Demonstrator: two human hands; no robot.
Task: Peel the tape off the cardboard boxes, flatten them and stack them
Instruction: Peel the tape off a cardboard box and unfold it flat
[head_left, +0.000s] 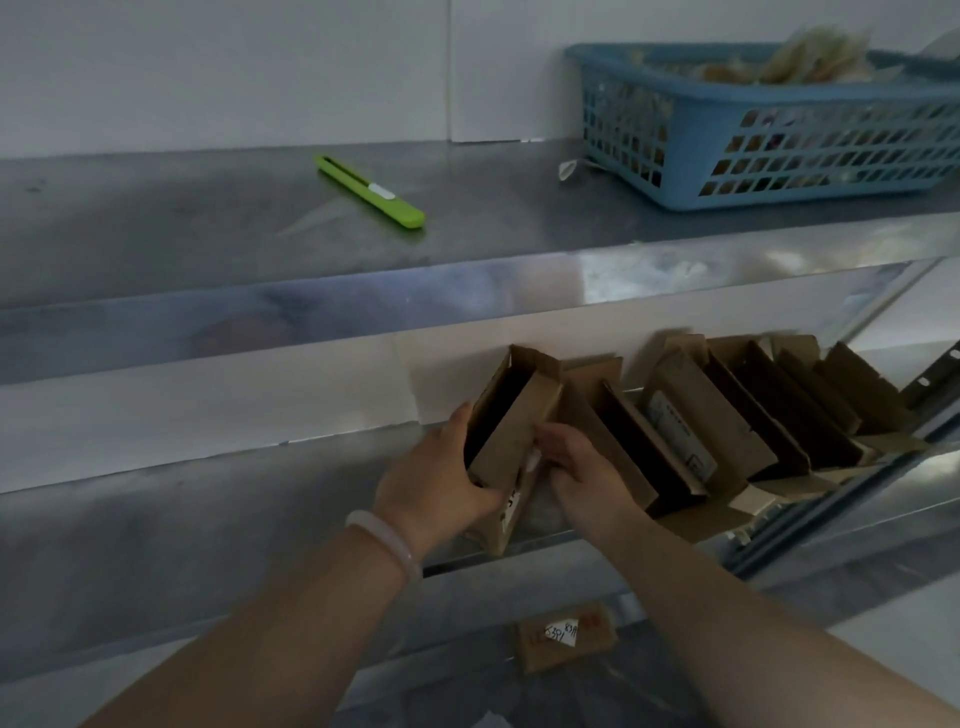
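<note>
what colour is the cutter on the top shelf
Bright green with a white slider, seen in the head view: cutter.

Handwritten in dark pen on a white label (562, 630) stuck to the flat cardboard piece (535, 652) at six o'clock — "5391", with a second scrawl beside it that looks like "8311" but cannot be made out for sure. Red print at the three o'clock edge of that label, too blurred to read. Dark marks on a white sticker (511, 508) low on the upright cardboard box (514, 421) near centre — illegible. On a leaning box (727, 410) at four o'clock, a pale printed label (680, 439) with lines of small type, unreadable.
</note>
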